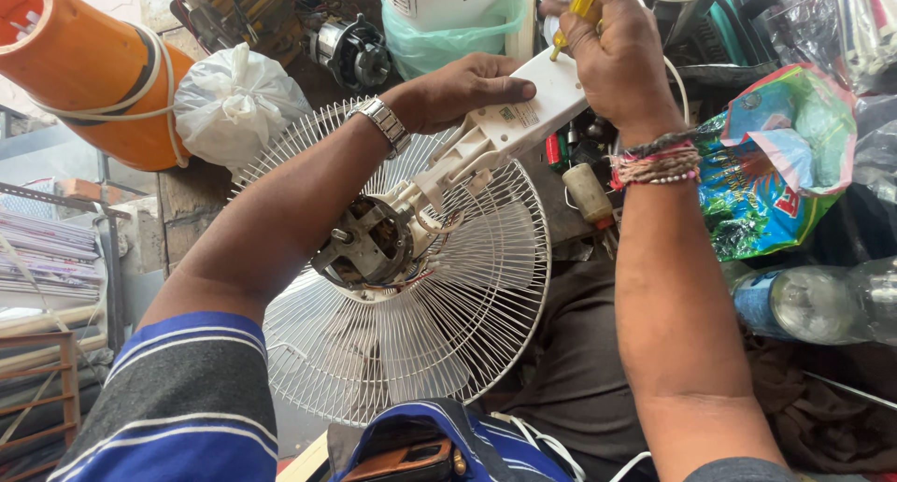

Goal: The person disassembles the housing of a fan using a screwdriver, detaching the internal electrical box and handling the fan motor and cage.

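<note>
A white fan lies across the person's lap, its round wire grille facing away and the bare motor at the centre. The fan's white neck housing runs up and to the right from the motor, its long axis slanting toward the cluttered bench. The left hand holds this housing from above, grip closed around it. The right hand, at the housing's far end, is closed on a yellow-handled screwdriver pointing down at it.
</note>
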